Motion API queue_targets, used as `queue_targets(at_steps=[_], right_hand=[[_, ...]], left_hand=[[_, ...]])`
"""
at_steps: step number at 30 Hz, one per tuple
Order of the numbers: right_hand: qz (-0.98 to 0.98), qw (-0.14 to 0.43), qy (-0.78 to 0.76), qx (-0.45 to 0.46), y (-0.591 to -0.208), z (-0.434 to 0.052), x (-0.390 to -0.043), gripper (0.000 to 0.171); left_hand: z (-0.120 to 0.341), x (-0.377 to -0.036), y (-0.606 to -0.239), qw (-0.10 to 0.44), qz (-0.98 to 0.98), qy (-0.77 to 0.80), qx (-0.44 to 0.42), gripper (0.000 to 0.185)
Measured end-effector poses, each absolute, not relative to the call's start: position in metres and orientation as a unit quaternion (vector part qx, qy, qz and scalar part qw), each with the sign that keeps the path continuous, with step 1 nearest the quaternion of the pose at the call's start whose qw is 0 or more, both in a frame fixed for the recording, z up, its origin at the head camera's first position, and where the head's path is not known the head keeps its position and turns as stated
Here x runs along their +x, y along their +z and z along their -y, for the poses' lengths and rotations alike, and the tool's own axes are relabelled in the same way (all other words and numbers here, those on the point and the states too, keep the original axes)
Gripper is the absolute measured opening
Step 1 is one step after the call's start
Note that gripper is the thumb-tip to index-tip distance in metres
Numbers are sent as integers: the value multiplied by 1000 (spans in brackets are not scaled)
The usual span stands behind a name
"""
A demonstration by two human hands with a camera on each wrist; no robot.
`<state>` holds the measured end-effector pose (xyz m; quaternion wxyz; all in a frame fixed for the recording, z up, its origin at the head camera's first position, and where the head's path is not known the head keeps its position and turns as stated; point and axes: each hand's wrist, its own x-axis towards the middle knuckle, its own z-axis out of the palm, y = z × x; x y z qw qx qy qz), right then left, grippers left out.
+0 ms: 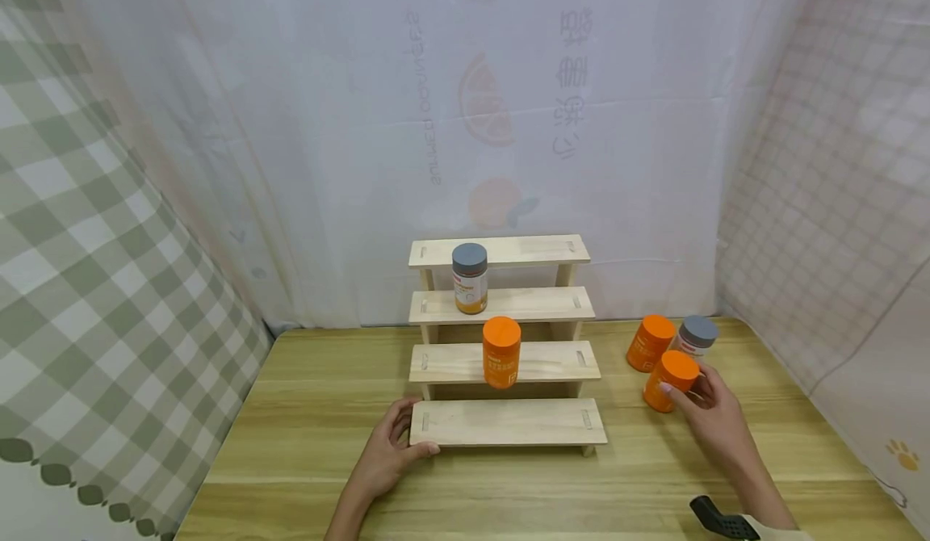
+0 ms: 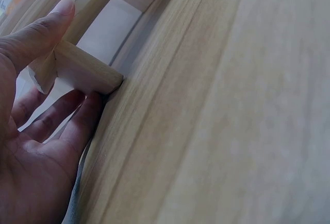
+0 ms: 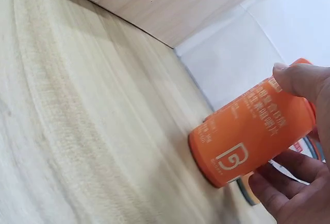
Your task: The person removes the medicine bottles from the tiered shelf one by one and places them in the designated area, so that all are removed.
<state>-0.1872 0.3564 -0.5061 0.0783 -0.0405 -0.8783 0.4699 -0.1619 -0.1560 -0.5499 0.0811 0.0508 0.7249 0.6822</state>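
The right hand (image 1: 715, 416) curls its fingers (image 3: 301, 82) round an orange cylindrical jar (image 1: 670, 380) standing near the wooden surface's (image 1: 305, 444) right edge. The left hand (image 1: 388, 448) grips the bottom-left corner of the pale wooden stepped rack (image 1: 506, 422), thumb on top.

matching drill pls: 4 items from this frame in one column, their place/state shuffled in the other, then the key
Items
1. grey-lidded bottle
2. orange bottle on the rack
3. orange bottle in the right hand
4. left hand

Places or states
A. gripped by the right hand on the table
B. stands on the second step from the top of the wooden step rack
C. holds the left end of the rack's lowest step
D. stands on the third step from the top

Pairs: 1-B, 2-D, 3-A, 4-C
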Motion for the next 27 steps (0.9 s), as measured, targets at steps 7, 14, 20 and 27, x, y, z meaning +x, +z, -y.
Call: queue_targets(at_steps=[7,14,20,27], right_hand=[[881,131,455,9,-486,-354,-188,75],[889,159,428,35,-466,-347,-186,76],[884,183,426,63,-448,-335,-186,76],[886,192,415,78,-425,-321,-190,76]], left_hand=[[156,-162,-550,80,-731,677,45,81],[156,-161,-549,85,-726,682,43,82],[156,-159,-549,78,-732,676,34,85],[157,-161,-550,67,-745,663,45,88]])
